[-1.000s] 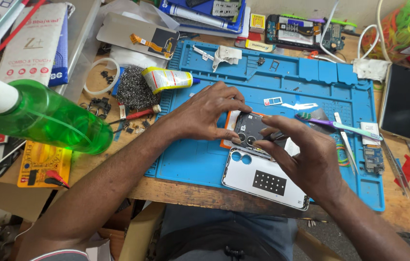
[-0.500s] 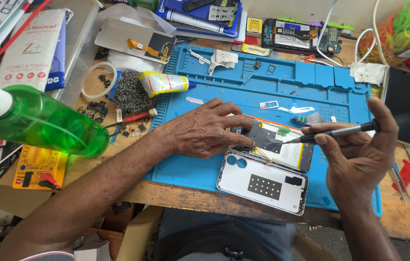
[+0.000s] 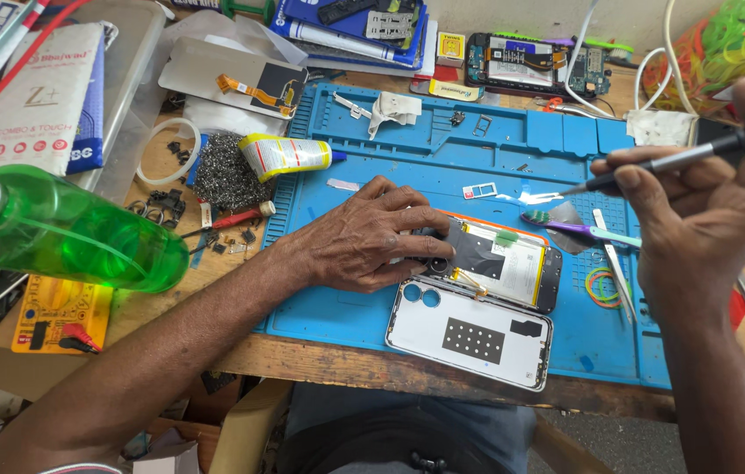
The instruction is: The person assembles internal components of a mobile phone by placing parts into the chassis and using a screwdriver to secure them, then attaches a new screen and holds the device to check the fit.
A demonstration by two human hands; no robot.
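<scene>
An opened phone (image 3: pixel 500 262) with its insides showing lies on a blue work mat (image 3: pixel 442 158). My left hand (image 3: pixel 372 237) rests flat on the phone's left end, fingers over the camera area. The white back cover (image 3: pixel 471 332) lies just in front of the phone, near the mat's front edge. My right hand (image 3: pixel 710 189) is raised above the mat's right side and grips a thin dark screwdriver (image 3: pixel 653 165), its tip pointing left and clear of the phone.
A green bottle (image 3: pixel 56 230) lies at the left. A glue tube (image 3: pixel 289 156), a pile of small screws (image 3: pixel 225 171) and a red-handled tool (image 3: pixel 232 217) sit left of the mat. Tweezers (image 3: pixel 611 263), a brush (image 3: pixel 579 228) and rubber bands (image 3: pixel 602 285) lie right of the phone. Another circuit board (image 3: pixel 535 57) is at the back.
My right hand has lifted off the phone and swung up to the right with the screwdriver. My left hand stays on the phone, now separated from its back cover.
</scene>
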